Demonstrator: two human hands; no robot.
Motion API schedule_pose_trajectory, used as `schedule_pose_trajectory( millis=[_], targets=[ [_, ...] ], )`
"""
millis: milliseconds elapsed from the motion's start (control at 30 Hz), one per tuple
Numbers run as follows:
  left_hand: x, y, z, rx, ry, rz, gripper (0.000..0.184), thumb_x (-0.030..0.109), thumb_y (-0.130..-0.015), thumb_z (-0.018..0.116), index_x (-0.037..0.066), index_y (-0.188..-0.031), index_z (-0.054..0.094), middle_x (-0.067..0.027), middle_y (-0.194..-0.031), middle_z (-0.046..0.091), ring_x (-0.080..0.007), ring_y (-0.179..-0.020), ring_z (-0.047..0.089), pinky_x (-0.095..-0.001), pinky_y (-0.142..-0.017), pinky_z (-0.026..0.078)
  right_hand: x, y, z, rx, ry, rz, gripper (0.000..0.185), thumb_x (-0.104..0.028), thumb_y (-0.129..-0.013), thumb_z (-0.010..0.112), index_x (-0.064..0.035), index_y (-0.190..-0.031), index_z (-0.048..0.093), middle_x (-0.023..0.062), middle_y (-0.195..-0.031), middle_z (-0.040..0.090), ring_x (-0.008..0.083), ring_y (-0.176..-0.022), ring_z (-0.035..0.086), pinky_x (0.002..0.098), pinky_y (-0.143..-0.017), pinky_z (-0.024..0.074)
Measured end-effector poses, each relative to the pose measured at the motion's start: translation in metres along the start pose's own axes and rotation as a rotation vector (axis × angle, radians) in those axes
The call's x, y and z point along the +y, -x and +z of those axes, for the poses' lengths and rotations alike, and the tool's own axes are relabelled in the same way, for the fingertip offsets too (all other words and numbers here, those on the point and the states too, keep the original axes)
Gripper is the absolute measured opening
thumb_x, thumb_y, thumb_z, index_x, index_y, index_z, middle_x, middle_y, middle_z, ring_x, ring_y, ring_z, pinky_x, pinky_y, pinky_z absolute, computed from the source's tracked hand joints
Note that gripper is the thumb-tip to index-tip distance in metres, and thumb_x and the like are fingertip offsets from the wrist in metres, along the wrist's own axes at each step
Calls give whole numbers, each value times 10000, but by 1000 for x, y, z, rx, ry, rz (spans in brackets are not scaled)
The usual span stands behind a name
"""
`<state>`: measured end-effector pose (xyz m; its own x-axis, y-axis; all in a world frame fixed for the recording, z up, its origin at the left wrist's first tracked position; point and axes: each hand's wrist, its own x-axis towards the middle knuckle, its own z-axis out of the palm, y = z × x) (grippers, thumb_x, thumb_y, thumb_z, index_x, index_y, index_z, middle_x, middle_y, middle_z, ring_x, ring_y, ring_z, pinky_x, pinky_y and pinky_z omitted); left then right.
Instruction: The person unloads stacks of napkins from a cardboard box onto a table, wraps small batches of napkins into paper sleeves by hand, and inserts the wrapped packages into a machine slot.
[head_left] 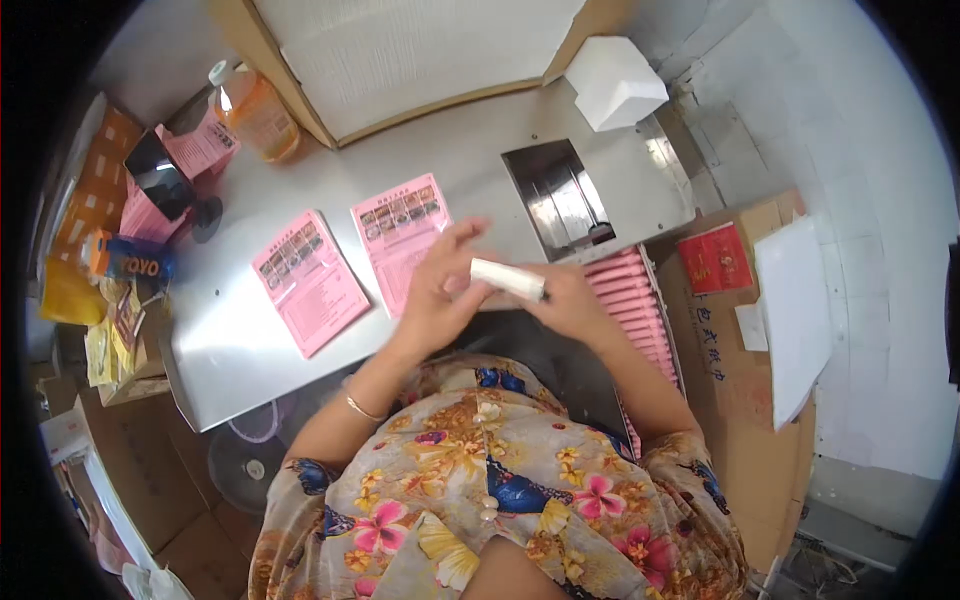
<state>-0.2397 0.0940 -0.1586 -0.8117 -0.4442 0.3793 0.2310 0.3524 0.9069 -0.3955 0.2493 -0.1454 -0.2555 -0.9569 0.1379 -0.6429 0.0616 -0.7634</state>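
Observation:
My right hand (570,303) is closed around one end of a small white strip that looks like a folded tissue (508,279). It is held above the table's front edge. My left hand (440,290) is at the strip's other end, fingers apart, its thumb close by; whether it touches the strip I cannot tell. Just beyond my left hand lies a stack of pink printed packets (405,225), partly hidden by the fingers. Another pink stack (311,283) lies to its left. Right of my right hand, many pink packets stand in a row in an open box (632,300).
The metal table (230,340) has a dark rectangular slot (560,200) at right. An orange-liquid bottle (258,115), a phone (158,173) and a blue-orange box (135,257) stand at left. A white foam block (617,82) sits at the back. Cardboard (740,400) is on the right.

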Motion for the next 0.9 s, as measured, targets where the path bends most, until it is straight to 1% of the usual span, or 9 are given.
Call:
schedule_pose_trajectory(
  millis=[67,167,233,300,500,600,733,800,900],
  targets=[
    [-2,-2,11,119,163,-67,250,19,-863,700,20,-1113,684,-129,-1291,589,-235,-1190,572,-345,-1004,447,1,-6,-15,48,35,-31,300,-120,-899,678,-8,-1176,694,156,-1088,730,271,-851,716,359,-760,545],
    [-2,-3,11,229,467,-354,255,26,-906,677,-7,-1158,656,-88,-1231,629,-167,-1124,590,-302,-955,464,32,-35,-63,527,-10,-152,285,-92,-980,565,6,-1226,671,118,-1166,722,190,-1022,683,325,-887,516],
    [-2,-2,8,260,536,-441,265,49,-943,658,-15,-1200,635,-53,-1135,669,-116,-1016,620,-273,-882,497,79,-57,-120,627,464,-176,477,-41,-924,594,-23,-1397,534,181,-1328,613,297,-1243,578,388,-1050,429],
    [1,0,8,238,577,-530,249,57,-949,653,-6,-1190,633,-59,-1116,681,-120,-994,634,-284,-876,513,97,-87,-165,618,764,-103,660,-24,-826,647,-53,-1456,455,173,-1406,522,358,-1317,472,440,-1092,373],
    [16,-6,14,247,664,-671,216,78,-963,637,7,-1166,632,-63,-1094,696,-125,-982,649,-303,-864,535,144,-148,-190,318,1139,4,575,-18,-747,653,-72,-1312,561,105,-1228,558,313,-1191,511,468,-988,401],
    [18,-6,13,285,650,-635,201,68,-965,638,3,-1155,637,-51,-1110,678,-108,-963,630,-271,-836,519,126,-141,-198,78,1230,81,645,-70,-687,722,-76,-1306,542,115,-1194,548,313,-1142,524,451,-986,413],
    [16,-9,6,236,307,-266,194,-25,-881,650,2,-1072,667,-85,-1195,637,-157,-983,585,-277,-853,465,90,-68,-190,-51,1313,-52,668,-145,-700,766,-58,-1322,539,120,-1263,547,315,-1196,508,449,-987,401],
    [20,-15,5,310,-36,69,215,-43,-833,655,31,-1028,709,-112,-1178,641,-198,-977,594,-299,-839,473,58,-34,-178,17,1154,-41,627,-193,-764,760,-44,-1337,554,134,-1247,567,329,-1166,523,459,-977,404],
    [17,-14,6,297,-100,114,274,-53,-788,658,55,-1029,730,-124,-1181,639,-229,-986,600,-313,-824,477,49,-16,-167,234,994,-133,466,-207,-847,719,-34,-1271,632,128,-1134,619,327,-1086,564,447,-956,421]
  ],
)
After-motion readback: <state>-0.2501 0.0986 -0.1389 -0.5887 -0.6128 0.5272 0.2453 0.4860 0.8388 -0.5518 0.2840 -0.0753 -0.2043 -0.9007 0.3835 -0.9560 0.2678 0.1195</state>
